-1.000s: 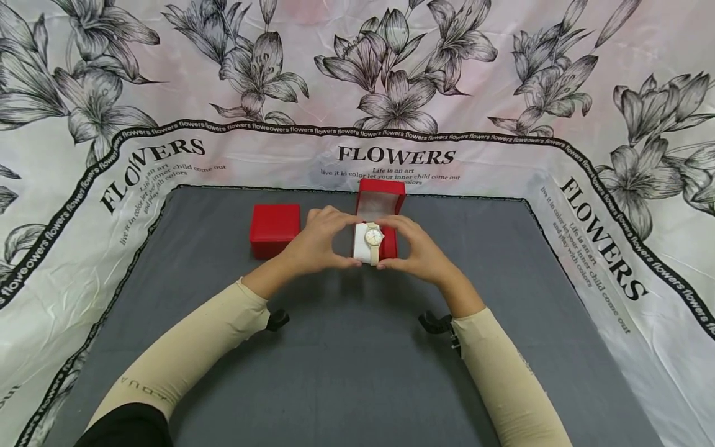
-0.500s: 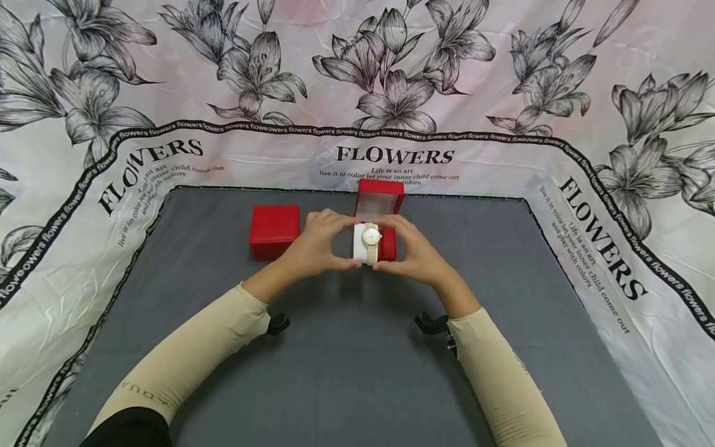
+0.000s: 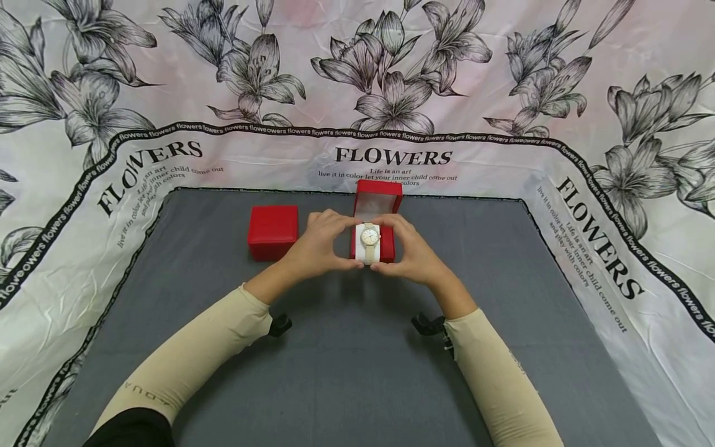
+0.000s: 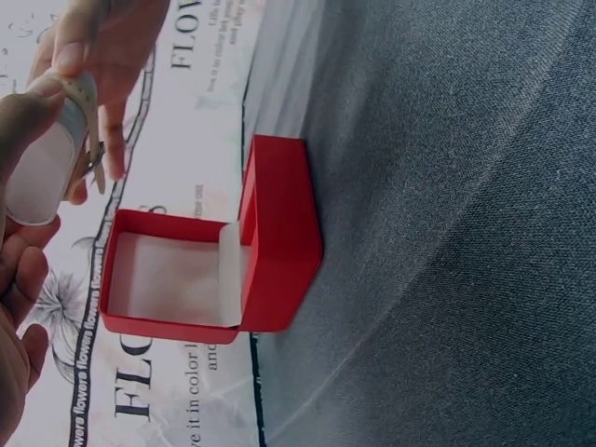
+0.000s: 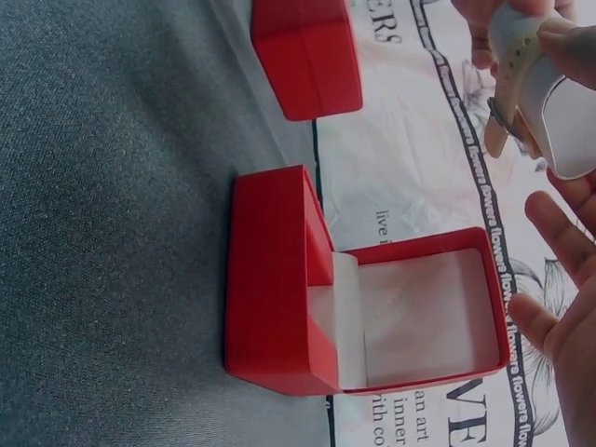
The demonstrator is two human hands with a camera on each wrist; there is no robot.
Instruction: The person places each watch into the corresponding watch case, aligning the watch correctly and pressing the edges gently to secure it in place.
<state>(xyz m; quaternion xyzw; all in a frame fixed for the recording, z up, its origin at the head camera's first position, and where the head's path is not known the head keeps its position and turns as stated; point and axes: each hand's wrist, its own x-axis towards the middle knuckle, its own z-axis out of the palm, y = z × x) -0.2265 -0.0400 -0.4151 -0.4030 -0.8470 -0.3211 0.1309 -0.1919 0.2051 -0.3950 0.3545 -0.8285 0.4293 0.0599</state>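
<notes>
A wristwatch [image 3: 370, 236] with a round pale face and cream strap is wrapped around a white cushion [image 3: 360, 249]. My left hand [image 3: 317, 243] pinches the cushion's left part between thumb and fingers. From the other side, my right hand [image 3: 412, 249] grips the watch and cushion at the right. Both hold them raised above the table, in front of an open red box [image 3: 379, 188] whose lid stands up. In the left wrist view, the strap's buckle [image 4: 95, 155] hangs under the cushion, with its free strap end loose. The box's pale lining [image 5: 428, 317] shows in the right wrist view.
A second red box [image 3: 273, 231], closed, stands left of the open one. Grey cloth [image 3: 335, 372] covers the table, bordered by white fabric [image 3: 251, 158] with printed flowers and lettering. Beige sleeves [image 3: 190, 354] cover both forearms.
The watch has slid left along the cushion, from near its right edge to about its middle. My right hand has shifted slightly left with it; the left hand has barely moved.
</notes>
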